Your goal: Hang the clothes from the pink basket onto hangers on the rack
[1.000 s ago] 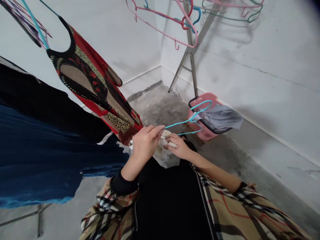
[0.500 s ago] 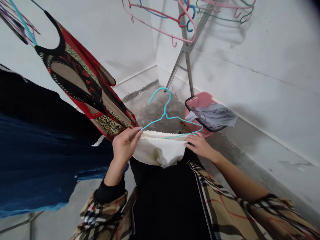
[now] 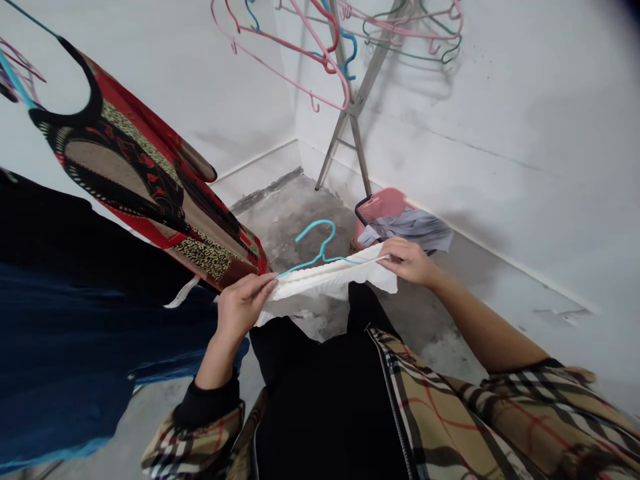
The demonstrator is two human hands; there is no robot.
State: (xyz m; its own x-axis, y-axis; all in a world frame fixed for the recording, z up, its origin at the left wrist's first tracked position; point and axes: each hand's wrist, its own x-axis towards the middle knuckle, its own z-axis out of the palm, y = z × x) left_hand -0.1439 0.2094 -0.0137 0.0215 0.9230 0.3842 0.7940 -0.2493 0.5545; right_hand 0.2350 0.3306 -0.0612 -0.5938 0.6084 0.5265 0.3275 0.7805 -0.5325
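A white garment (image 3: 325, 283) is stretched sideways over a light blue wire hanger (image 3: 317, 250), whose hook points up and away from me. My left hand (image 3: 243, 308) pinches the garment's left end together with the hanger's left tip. My right hand (image 3: 410, 260) grips the right end of the garment and hanger. Both hands are closed, held in front of my chest above my black top and checked jacket sleeves.
A red patterned garment (image 3: 150, 180) and a dark blue one (image 3: 70, 320) hang at the left. Empty pink, blue and green hangers (image 3: 320, 47) hang on a metal rack (image 3: 350, 113) ahead. A pink basket (image 3: 380, 207) holding grey cloth (image 3: 410, 227) stands on the concrete floor by the white wall.
My hands moved apart and spread the white garment along the hanger, which turned from pointing right to hook-up. The view drifted right and the hands rose slightly.
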